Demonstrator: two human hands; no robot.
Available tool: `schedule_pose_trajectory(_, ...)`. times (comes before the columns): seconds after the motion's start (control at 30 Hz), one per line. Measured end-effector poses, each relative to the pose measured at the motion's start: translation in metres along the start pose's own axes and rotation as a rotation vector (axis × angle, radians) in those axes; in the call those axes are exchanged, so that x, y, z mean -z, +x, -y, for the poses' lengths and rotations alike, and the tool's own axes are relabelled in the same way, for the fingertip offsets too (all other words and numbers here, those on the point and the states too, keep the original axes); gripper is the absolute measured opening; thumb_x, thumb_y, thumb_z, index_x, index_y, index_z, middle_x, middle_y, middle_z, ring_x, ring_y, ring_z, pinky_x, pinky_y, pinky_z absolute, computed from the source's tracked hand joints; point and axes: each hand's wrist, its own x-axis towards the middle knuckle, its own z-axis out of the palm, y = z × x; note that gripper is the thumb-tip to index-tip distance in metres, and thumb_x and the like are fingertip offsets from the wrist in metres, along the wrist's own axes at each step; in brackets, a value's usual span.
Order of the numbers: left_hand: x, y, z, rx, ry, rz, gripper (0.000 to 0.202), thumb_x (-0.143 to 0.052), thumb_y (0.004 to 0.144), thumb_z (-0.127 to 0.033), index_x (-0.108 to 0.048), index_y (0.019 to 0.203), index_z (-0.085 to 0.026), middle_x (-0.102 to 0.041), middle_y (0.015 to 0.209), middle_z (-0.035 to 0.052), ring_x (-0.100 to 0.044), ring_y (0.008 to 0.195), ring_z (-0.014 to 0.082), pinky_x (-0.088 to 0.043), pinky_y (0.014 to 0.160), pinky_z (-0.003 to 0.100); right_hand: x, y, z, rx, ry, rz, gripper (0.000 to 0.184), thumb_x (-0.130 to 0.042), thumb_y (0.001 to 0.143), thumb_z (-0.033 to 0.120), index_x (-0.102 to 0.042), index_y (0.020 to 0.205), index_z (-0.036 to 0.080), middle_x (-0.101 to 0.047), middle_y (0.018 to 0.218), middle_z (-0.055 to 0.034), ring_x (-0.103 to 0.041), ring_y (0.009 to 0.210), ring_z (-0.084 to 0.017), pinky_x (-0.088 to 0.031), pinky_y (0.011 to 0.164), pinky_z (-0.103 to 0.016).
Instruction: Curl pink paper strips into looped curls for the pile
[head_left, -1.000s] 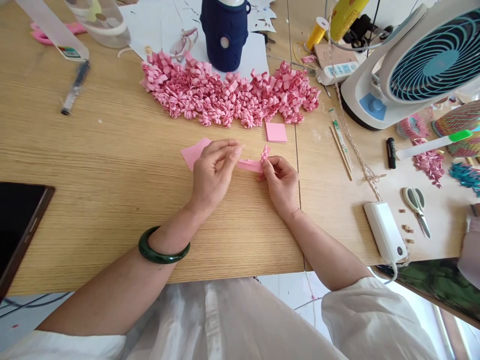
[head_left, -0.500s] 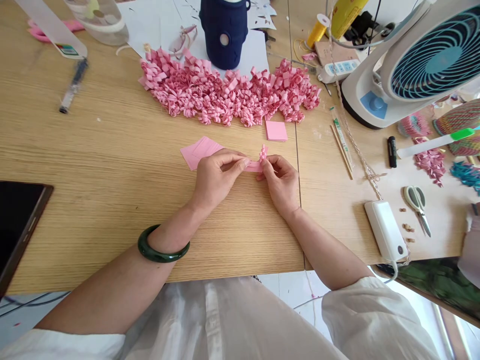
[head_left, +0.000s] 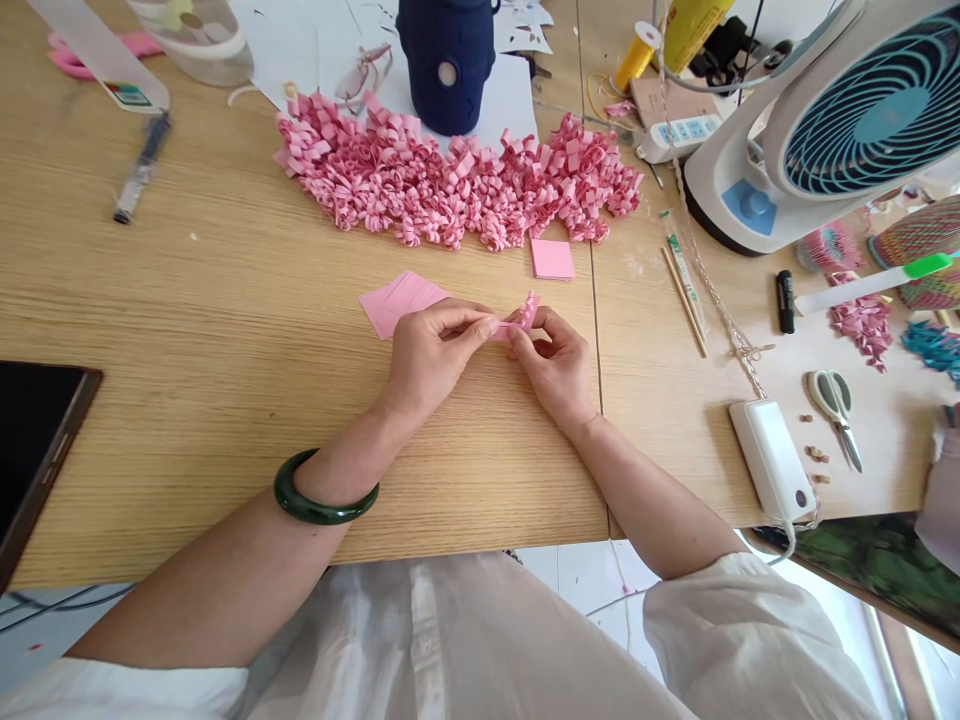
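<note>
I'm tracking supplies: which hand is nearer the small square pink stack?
Right. The right hand is just below the square stack in view; the left hand is farther off, lower left.

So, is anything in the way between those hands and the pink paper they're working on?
Nothing visible: the left hand and right hand both pinch the pink paper piece directly. The square pink stack and the pile of pink curls lie beyond the hands, out of the way.

Pale wooden table [head_left: 225,400], crossed by a thin dark seam [head_left: 605,480]; below the table's near edge, white tiled floor [head_left: 581,570], brighter toward the table's right end.
</note>
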Motion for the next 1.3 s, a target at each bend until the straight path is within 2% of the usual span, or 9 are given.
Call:
schedule_pose_trajectory(0.23, -0.001, 0.0, 0.005, 0.092, -0.056, -0.013, 0.006, -0.078, 0.082, -0.027, -0.082, 0.079, -0.023, -0.08, 0.091, 0.002, -0.072, 0.088, 0.0185, -0.055, 0.084, 0.029, 0.0, 0.0, 0.001, 0.001, -0.005, 0.012, 0.02, -0.07, 0.087, 0.036, -0.063, 0.079, 0.019, -0.064, 0.084, 0.0008, -0.053, 0.066, -0.008, -0.047, 0.06, -0.024)
schedule_pose_trajectory(0.4, 0.0, 0.001, 0.005, 0.09, -0.037, -0.027, 0.009, -0.079, 0.082, -0.03, -0.082, 0.081, -0.022, -0.08, 0.09, 0.002, -0.071, 0.087, 0.0182, -0.054, 0.081, 0.029, 0.001, -0.001, 0.006, -0.026, 0.044, -0.035, 0.025, -0.067, 0.091, 0.045, -0.069, 0.086, 0.021, -0.067, 0.092, -0.0016, -0.06, 0.077, -0.011, -0.054, 0.063, -0.023)
schedule_pose_trajectory(0.63, -0.001, 0.002, 0.006, 0.093, -0.059, -0.051, 0.004, -0.08, 0.079, -0.025, -0.081, 0.077, -0.022, -0.08, 0.089, 0.0015, -0.071, 0.086, 0.0175, -0.053, 0.081, 0.029, 0.004, -0.001, 0.007, -0.016, 0.009, -0.064, 0.039, -0.07, 0.089, 0.059, -0.067, 0.082, 0.021, -0.065, 0.082, 0.0015, -0.059, 0.061, -0.008, -0.052, 0.059, -0.024)
schedule_pose_trajectory(1.07, -0.002, 0.001, 0.01, 0.184, -0.166, -0.031, 0.012, -0.084, 0.074, -0.029, -0.077, 0.071, -0.02, -0.075, 0.089, 0.0027, -0.068, 0.088, 0.0176, -0.052, 0.085, 0.032, 0.002, -0.002, 0.005, -0.011, 0.003, -0.057, 0.033, -0.07, 0.09, 0.053, -0.068, 0.082, 0.02, -0.066, 0.082, 0.0005, -0.058, 0.062, -0.009, -0.049, 0.057, -0.025)
schedule_pose_trajectory(1.3, -0.002, 0.002, 0.006, 0.222, -0.16, -0.018, 0.018, -0.085, 0.072, -0.031, -0.072, 0.066, -0.019, -0.074, 0.09, 0.0031, -0.067, 0.088, 0.0176, -0.052, 0.085, 0.032, 0.001, -0.002, 0.006, -0.017, -0.022, -0.055, 0.035, -0.069, 0.09, 0.056, -0.067, 0.082, 0.022, -0.066, 0.082, -0.0003, -0.058, 0.064, -0.01, -0.049, 0.058, -0.026)
